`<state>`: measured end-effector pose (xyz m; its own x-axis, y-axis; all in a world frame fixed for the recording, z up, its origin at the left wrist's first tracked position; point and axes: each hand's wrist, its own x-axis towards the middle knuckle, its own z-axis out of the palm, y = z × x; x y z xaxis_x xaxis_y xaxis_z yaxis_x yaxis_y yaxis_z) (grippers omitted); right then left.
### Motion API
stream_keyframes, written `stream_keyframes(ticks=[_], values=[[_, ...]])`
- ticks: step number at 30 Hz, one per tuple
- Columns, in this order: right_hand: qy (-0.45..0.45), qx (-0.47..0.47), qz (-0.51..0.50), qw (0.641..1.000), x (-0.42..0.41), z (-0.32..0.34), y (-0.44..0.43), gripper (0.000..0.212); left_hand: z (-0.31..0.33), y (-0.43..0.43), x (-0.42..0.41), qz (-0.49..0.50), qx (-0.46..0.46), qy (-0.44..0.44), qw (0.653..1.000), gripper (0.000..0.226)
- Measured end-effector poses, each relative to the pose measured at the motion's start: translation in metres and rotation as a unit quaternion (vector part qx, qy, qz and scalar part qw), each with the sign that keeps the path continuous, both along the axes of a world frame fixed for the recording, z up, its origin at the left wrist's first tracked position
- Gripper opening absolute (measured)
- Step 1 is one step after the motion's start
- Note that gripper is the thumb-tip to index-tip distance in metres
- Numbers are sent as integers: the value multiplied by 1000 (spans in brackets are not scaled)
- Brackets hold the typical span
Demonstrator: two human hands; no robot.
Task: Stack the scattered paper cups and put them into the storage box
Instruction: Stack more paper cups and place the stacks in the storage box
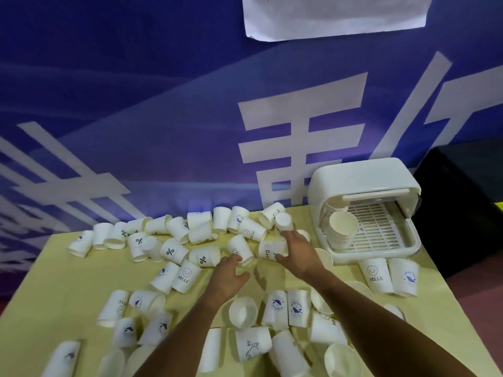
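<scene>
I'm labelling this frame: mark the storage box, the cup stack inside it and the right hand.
storage box [362,175], head view, white lid.
cup stack [343,225], head view, front cup's mouth.
right hand [296,248], head view, its back.

Paper cups [174,251] litter the yellow table [40,281]. The left hand [230,276] touches a tipped cup [241,247] at its rim; the right hand [296,251] spans a lettered cup [270,250] beside it. The open storage box [362,175] holds a cup stack [340,227].

I read "HELLO" on one white paper cup [185,276] — "%" on another cup [170,251], "HI" on a third cup [251,346]; the blue wall banner [136,104] bears cropped white characters.
</scene>
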<state>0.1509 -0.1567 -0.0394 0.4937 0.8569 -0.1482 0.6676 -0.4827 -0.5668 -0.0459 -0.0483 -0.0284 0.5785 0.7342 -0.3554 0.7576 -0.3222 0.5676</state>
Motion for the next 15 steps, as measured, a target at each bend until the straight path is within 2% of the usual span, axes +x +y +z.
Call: stream_keyframes(ticks=[2,7,12,15], values=[[-29,-36,38,998,-8,-7,9,67,-6,5,-13,11,-9,10,1000,46],[-185,-104,147,966,-16,-27,28,65,-18,27,-27,49,-46,19,998,51],[-227,-126,143,955,-16,-38,44,57,-29,51,-11,65,-53,15,996,58],[-235,-146,146,950,-15,-41,51,60,-37,59,3,71,-40,25,996,71]])
